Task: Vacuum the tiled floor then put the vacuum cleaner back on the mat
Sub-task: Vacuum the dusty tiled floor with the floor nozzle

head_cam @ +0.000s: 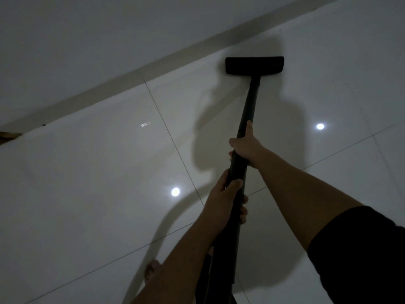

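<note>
The left hand [225, 200] and right hand [247, 148] are gripping the black tubular vacuum wand [248, 106], its flat black floor head [254, 65] sitting at twelve o'clock.

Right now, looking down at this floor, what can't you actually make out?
Vacuum's body: the tube, gripped by the left hand and right hand, runs off the bottom edge of the head view.
Mat: nowhere in the head view.
Dust on the floor: light too dim to tell.
Foot: partly hidden by the left forearm.
Brown thing: cut by the left edge.
</note>
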`<state>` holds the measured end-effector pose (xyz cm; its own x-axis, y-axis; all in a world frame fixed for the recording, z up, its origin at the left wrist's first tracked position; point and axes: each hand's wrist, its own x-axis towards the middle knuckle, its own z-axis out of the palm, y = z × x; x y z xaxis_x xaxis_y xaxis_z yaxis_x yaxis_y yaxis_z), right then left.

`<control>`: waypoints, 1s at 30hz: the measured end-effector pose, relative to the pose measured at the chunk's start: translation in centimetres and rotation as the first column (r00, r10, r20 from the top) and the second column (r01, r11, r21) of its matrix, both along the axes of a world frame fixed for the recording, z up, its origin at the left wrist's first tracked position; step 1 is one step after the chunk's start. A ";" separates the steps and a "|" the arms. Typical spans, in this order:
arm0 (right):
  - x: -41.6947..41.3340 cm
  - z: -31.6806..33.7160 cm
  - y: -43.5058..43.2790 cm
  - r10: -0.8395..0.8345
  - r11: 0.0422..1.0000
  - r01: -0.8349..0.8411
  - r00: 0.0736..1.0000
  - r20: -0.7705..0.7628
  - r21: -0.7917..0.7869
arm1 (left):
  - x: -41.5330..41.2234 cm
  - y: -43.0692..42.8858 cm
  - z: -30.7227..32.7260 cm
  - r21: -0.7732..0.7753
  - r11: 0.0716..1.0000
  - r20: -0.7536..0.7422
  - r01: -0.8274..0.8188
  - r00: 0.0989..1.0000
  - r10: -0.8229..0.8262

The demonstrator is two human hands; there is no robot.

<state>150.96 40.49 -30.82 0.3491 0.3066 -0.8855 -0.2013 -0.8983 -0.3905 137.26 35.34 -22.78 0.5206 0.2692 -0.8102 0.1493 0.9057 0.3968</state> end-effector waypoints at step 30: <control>-10.6 3.4 -8.7 -0.367 0.920 0.390 0.894 -0.257 0.042 | -11.1 -3.4 5.3 0.078 0.941 -0.146 0.329 0.937 -0.316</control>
<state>140.34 31.80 -27.44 0.2357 0.2762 -0.9317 -0.6165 -0.6986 -0.3631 126.13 31.97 -17.47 0.4852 0.1869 -0.8542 0.4829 0.7571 0.4400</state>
